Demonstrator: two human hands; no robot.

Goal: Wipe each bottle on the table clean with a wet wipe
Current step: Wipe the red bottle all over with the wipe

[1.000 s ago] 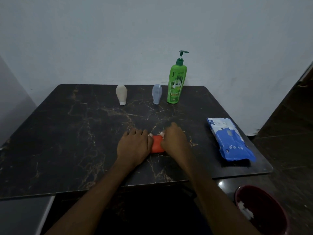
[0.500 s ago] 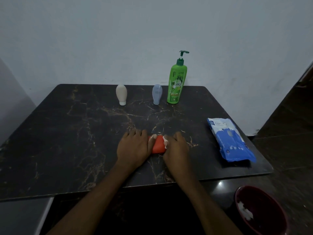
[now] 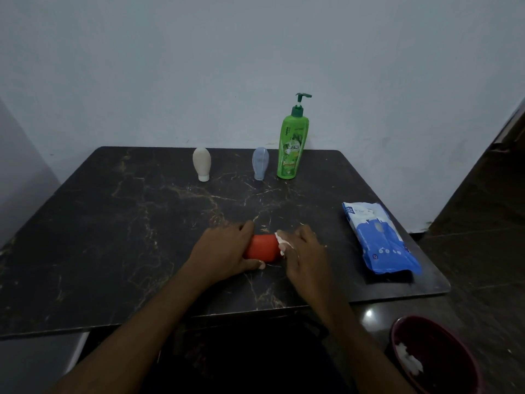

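Three stood far: cream bottle (image 3: 201,164), grey-blue bottle (image 3: 260,163), green pump bottle (image 3: 292,149); wipes pack (image 3: 380,240) right. Left hand (image 3: 224,251) curled round red bottle (image 3: 261,247); right hand (image 3: 306,254) pinched wet wipe (image 3: 281,240).

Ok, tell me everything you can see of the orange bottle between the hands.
The orange bottle is small, smooth and rounded, plastic by its look, lying sideways near the front of the dark marbled table. Only its middle shows; both ends are hidden, so no cap or label is visible. The left hand holds its left end, fingers over the top, thumb on the near side. The right hand presses a white wet wipe against its right end.
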